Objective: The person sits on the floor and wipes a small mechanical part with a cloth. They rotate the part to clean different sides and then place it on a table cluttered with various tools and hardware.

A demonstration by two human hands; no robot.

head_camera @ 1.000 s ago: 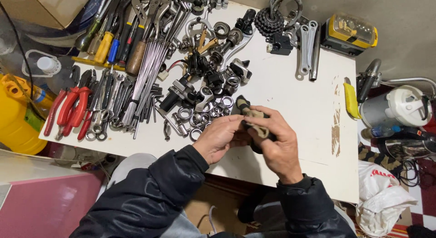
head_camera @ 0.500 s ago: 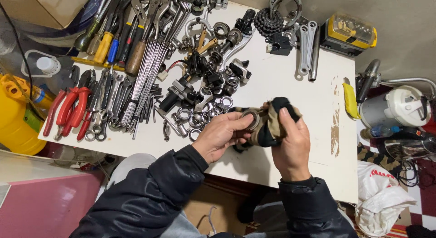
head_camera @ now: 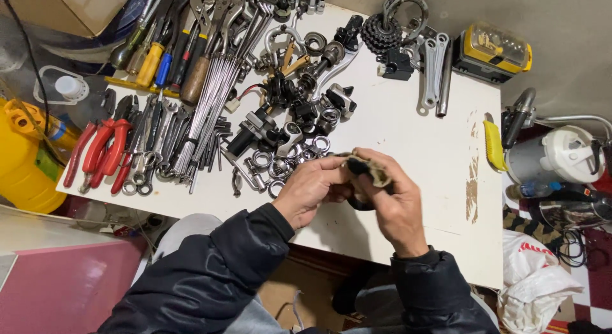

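Fingers of the left hand and the right hand press together around a small dark part wrapped in a dirty beige rag (soft, crumpled), held over the white table beside shiny metal rings. Compared with half a second before, the rag covers more of the part, and the hands sit lower.
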